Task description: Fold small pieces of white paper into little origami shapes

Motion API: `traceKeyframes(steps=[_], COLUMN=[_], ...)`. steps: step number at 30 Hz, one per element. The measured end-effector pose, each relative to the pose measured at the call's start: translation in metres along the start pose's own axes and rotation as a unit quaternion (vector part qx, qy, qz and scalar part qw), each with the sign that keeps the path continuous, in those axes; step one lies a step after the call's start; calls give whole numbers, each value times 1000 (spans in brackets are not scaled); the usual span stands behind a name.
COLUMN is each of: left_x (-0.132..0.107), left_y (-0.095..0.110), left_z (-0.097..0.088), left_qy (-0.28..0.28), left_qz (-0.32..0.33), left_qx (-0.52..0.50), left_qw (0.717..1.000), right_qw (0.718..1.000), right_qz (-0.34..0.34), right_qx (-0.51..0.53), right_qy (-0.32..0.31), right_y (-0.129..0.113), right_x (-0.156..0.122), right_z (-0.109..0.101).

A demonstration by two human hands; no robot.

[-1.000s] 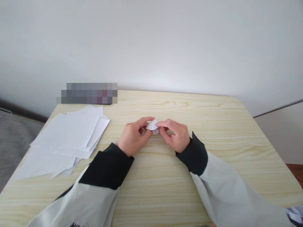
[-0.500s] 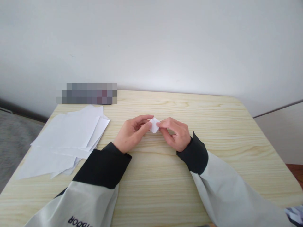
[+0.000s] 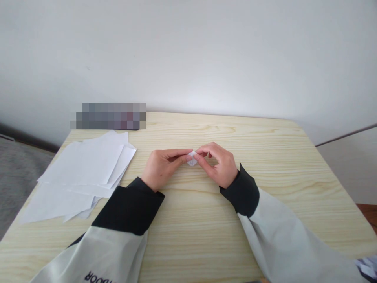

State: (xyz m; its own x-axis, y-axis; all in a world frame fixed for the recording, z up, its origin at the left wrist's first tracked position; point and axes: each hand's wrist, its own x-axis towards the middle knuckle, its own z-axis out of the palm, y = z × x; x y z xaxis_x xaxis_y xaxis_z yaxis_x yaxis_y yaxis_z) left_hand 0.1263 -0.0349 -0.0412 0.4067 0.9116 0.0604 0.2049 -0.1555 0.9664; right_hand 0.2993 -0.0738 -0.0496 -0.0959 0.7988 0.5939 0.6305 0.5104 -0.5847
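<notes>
A small folded piece of white paper (image 3: pixel 192 158) sits between my two hands near the middle of a light wooden table (image 3: pixel 265 157). My left hand (image 3: pixel 165 167) pinches its left side with fingertips pressed together. My right hand (image 3: pixel 218 163) pinches its right side, fingers curled over it. Most of the folded paper is hidden by my fingers. Both forearms rest on the table in pale sleeves with black cuffs.
A loose pile of white paper sheets (image 3: pixel 85 173) lies on the left part of the table. A blurred dark object (image 3: pixel 108 116) sits at the table's back left edge against a white wall. Grey floor shows at the far left.
The folded paper has been pressed smaller and flatter between my fingertips. My left fingers have straightened out toward it, and my right fingers have closed over its top.
</notes>
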Motion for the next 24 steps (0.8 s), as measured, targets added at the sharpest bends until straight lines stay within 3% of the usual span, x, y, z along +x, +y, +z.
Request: traceKeyframes(steps=[10,17,24], left_x=[-1,-1,-1], left_y=[3,5,7], left_z=[1,1,3], left_qy=[32,4,1], left_qz=[0,0,20], left_qx=[14,-1,29], left_qw=[999,1000,999], right_qw=[996,983,994], right_qz=[78,144,90], right_qx=[37,114,60], right_qy=[9,-1,-20], right_y=[-2,-2,-5], right_x=[2,0,1], right_z=[-1,2,0])
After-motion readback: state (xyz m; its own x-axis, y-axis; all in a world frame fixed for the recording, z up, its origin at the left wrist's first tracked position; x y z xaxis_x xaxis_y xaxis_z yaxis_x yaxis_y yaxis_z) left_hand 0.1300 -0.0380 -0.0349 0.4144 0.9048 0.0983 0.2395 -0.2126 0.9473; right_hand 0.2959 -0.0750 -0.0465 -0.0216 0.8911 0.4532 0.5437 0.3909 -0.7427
